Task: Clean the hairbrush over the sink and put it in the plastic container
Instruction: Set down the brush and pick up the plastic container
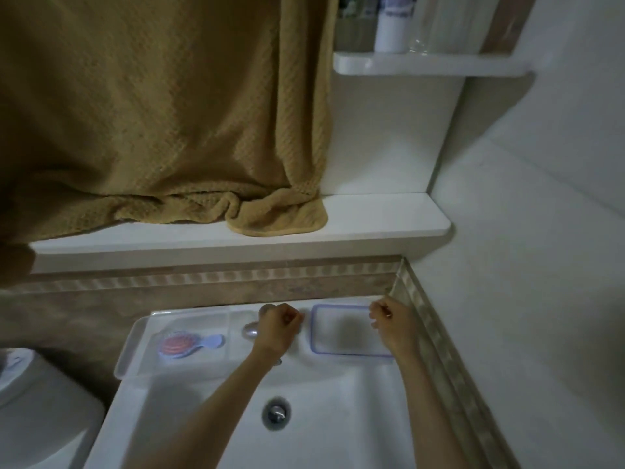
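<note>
hairbrush (182, 345): I see it flat in a clear tray (135, 346) on the sink (338, 401) rim, left of the tap (251, 330); untouched
plastic container (348, 330): open, purple-rimmed, right of tap
left hand (279, 328): grip clenched, over the tap; can't tell if it grasps anything
right hand (394, 324): grip curled at container's far right corner; contact unclear
writing: bottle (392, 23) label on upper shelf (429, 64) too blurred to read

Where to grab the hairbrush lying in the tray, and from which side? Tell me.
Take the hairbrush by its lilac handle, which points right toward the tap. The left hand is nearest, so coming down from above on the handle looks easiest. The round bristle head lies face up at the left and probably offers a poorer hold.
</note>
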Motion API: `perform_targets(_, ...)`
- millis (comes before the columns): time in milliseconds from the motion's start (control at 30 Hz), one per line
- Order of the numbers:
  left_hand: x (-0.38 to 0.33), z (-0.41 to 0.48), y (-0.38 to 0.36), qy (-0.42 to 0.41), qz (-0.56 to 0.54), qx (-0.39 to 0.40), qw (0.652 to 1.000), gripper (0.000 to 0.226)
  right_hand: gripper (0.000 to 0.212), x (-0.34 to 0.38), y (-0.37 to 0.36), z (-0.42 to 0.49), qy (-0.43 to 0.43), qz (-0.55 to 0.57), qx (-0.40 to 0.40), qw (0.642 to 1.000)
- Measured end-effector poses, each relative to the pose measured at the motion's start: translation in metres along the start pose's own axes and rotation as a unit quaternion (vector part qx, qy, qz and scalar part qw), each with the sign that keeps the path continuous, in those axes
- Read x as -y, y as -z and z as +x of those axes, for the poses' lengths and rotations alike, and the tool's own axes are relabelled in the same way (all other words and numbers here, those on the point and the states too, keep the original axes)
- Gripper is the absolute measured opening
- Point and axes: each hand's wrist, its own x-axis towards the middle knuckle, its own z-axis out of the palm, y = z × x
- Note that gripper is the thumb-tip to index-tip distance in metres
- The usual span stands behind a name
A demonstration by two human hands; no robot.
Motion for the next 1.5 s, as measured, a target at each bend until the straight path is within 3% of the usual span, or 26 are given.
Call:
perform_targets(167,-0.006,0.032,-0.034,0.037,0.044,0.022,0.998,0.028,0.021,-0.051,0.005,0.028,-0.107,0.043,-0.026,0.993)
perform_targets(300,-0.006,0.062,-0.055,0.063,0.119,0.041,0.99,0.02,0.024,-0.07,0.009,0.034,-0.155,-0.008,-0.022,0.988)
perform_targets(433,0.007,0.092,-0.074,0.079,0.177,0.062,0.979,0.026,0.016,-0.09,0.006,0.036,-0.204,-0.049,-0.001,0.978)
perform_targets(767,0.018,0.116,-0.095,0.106,0.229,0.103,0.962,0.034,0.04,-0.108,-0.014,0.037,-0.205,-0.199,0.022,0.958)
perform_targets(933,0.027,0.123,-0.101,0.109,0.208,0.086,0.968,0.029,0.044,-0.111,-0.021,0.039,-0.19,-0.211,0.009,0.959)
perform_targets(1167,0.032,0.129,-0.105,0.13,0.232,0.075,0.961,0.031,0.037,-0.109,-0.023,0.047,-0.277,-0.077,0.007,0.958)
perform_targets(1500,0.031,0.128,-0.101,0.136,0.214,0.087,0.963,0.03,0.035,-0.113,-0.029,0.049,-0.316,0.094,-0.054,0.942)
